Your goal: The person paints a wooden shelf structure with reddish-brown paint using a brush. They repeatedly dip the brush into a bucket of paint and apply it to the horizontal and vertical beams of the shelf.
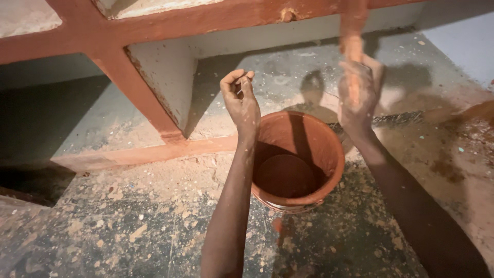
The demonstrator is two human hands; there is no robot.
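Far left: dark recess under the red-painted frame (139, 87), deep in shadow. Concrete floor (128, 221) in the foreground, grey, flecked with dust, pale chips and paint spatter. Low red-painted ledge (154, 153) along the base of the frame, thick upright post slanting up to a horizontal beam at the top edge; pale unpainted panel behind the post.

Centre: left hand (241, 100) raised, fingers curled shut in a loose fist around something thin and pale, too small to identify. Forearm dusted with light specks, crossing in front of the left rim of the bucket. Round bucket (329, 154) standing on the floor just right of that forearm, inside coated red-orange, a pool of red paint at the bottom, shadow falling across the inner wall.

Right of centre: right hand (359, 95) held above and behind the bucket's far rim, fingers closed around the handle of a paintbrush (352, 46), smeared red-orange and blurred, pointing up against the beam. Hand itself streaked with paint.

Far right: floor stained reddish-brown, shadows of head and arm on the ground behind the bucket.
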